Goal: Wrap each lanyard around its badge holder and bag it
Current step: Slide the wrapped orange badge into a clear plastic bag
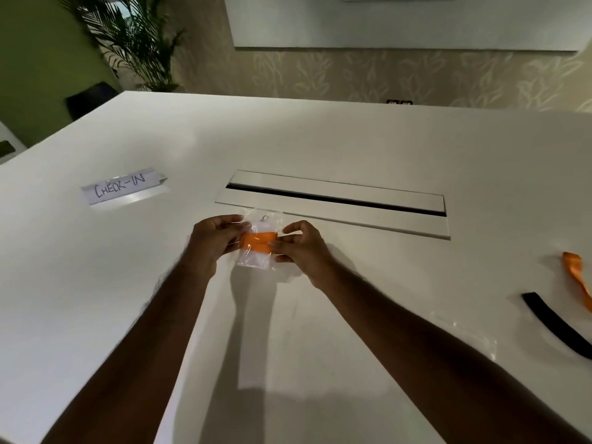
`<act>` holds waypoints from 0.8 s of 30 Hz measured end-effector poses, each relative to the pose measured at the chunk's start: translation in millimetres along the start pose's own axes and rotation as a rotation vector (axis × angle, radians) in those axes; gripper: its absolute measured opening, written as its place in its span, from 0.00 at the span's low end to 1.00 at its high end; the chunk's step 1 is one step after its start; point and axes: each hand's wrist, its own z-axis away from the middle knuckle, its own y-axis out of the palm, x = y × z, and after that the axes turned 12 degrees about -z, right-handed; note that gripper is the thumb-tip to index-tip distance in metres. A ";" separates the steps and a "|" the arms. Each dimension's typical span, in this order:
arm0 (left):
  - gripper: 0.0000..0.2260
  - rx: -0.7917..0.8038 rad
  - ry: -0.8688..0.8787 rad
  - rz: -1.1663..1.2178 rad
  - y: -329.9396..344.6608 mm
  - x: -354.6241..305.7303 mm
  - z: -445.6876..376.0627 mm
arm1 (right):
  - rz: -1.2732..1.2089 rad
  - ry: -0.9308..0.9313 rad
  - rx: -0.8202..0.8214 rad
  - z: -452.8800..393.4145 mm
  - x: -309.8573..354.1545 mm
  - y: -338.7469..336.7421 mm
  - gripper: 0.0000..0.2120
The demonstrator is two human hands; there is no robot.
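Observation:
A clear plastic bag (256, 262) is held just above the white table (352, 145), between both hands. Inside it sits a white badge holder (260, 225) with an orange lanyard (258, 242) wound across its middle. My left hand (211, 243) pinches the bag's left edge with thumb and fingers. My right hand (301, 248) pinches the right edge, its fingertips over the end of the orange band. A small metal clip shows at the top of the holder.
A folded paper sign reading CHECK-IN (123, 186) stands at the left. A long cable slot with a lid (336, 200) lies just beyond the hands. At the right edge lie a loose orange lanyard (576, 277), a black lanyard (554, 325) and an empty clear bag (464, 334).

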 end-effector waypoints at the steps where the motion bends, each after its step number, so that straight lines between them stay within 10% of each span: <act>1: 0.16 -0.010 -0.005 -0.004 -3.9 1.8 -8.1 | 0.015 -0.001 0.001 -7.1 -2.8 4.7 0.20; 24: 0.16 -0.211 0.108 -0.479 -24.6 36.7 -97.7 | 0.609 -0.088 0.131 -56.6 -16.5 65.1 0.04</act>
